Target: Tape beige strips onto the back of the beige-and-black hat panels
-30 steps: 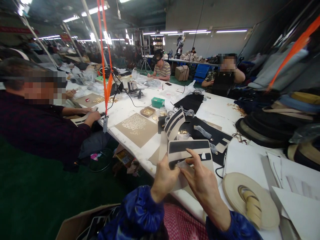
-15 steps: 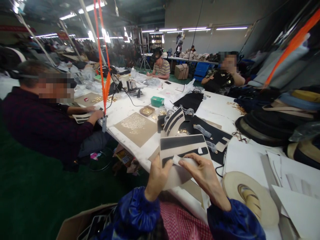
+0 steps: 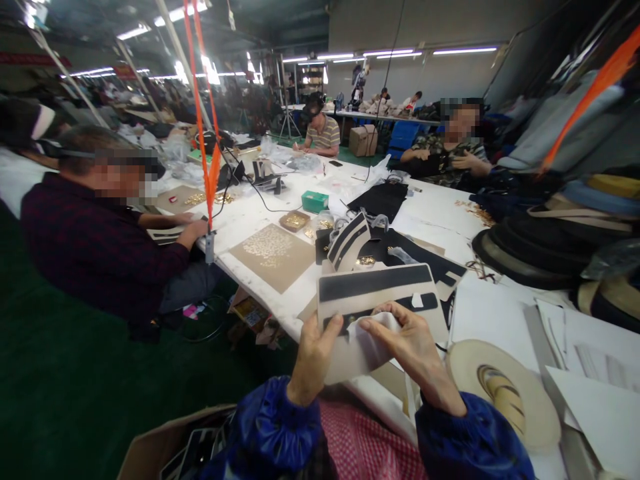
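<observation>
A beige panel (image 3: 360, 360) with black strips across it is tilted up in front of me, above the table's near edge. My left hand (image 3: 313, 360) grips its left side, thumb on the lower black strip. My right hand (image 3: 417, 357) pinches a white paper-like piece (image 3: 376, 333) that lies bent over that strip; whether it is still stuck down is hidden by the fingers. A small white scrap (image 3: 417, 301) sits on the strip's right part. Just behind, a curved beige piece with black bands (image 3: 349, 241) leans upright.
A brown board (image 3: 275, 263) bears many small pale pieces. Beyond it are a tray of gold fittings (image 3: 294, 221) and a green box (image 3: 315, 201). A large tape roll (image 3: 457, 377) lies at right. A co-worker (image 3: 100, 233) sits at left; an open carton (image 3: 145, 447) stands below.
The panel has turned a little, and its right end reaches farther right. My right hand has shifted slightly right with the white piece, baring more of the lower strip. The co-worker at back right lowered a hand.
</observation>
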A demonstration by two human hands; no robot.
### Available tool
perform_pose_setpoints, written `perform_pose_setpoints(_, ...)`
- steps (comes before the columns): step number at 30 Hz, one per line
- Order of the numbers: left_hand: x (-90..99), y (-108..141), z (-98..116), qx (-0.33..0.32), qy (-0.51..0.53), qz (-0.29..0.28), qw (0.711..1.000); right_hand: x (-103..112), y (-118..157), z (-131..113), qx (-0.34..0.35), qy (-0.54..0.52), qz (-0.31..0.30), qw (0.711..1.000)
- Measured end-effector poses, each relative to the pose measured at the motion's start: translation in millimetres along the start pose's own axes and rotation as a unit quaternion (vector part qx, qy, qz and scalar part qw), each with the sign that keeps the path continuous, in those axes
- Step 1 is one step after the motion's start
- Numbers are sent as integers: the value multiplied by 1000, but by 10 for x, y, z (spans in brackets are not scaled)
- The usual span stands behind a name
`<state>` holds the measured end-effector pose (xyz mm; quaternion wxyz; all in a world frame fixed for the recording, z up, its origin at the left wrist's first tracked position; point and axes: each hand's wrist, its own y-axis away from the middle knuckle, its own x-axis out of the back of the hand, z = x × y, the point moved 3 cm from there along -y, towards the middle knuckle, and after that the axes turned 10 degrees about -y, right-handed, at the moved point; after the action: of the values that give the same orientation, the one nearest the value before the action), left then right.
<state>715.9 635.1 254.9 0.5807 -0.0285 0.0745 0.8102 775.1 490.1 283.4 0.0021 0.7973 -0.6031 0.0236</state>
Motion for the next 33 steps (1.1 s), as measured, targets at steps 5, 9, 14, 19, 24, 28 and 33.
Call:
perform_pose_setpoints(5,-52,2,-10,-12,-11,10,1000,-27,23,84,20,17,26,999)
perform_pose_setpoints(9,-96,-21,-17,-18,-3,2,1000,-27,27,156,28,38,29,998)
perform_pose_setpoints(14,-83,-54,-22,-29,-49,22,998,-14,48,103,187,141,17,972)
perform_pose_setpoints(19,-43,-137,-40,-51,-88,49,994,-79,77,81,295,215,4,931)
perform_pose_setpoints(24,1,-183,-97,-50,-108,59,991,-150,93,90,376,268,-24,887)
perform_pose_setpoints(28,19,-175,-80,-47,-83,35,995,-192,53,180,368,221,-82,899)
perform_pose_setpoints(33,17,-175,-83,-21,-31,32,999,-312,49,235,404,178,-69,895)
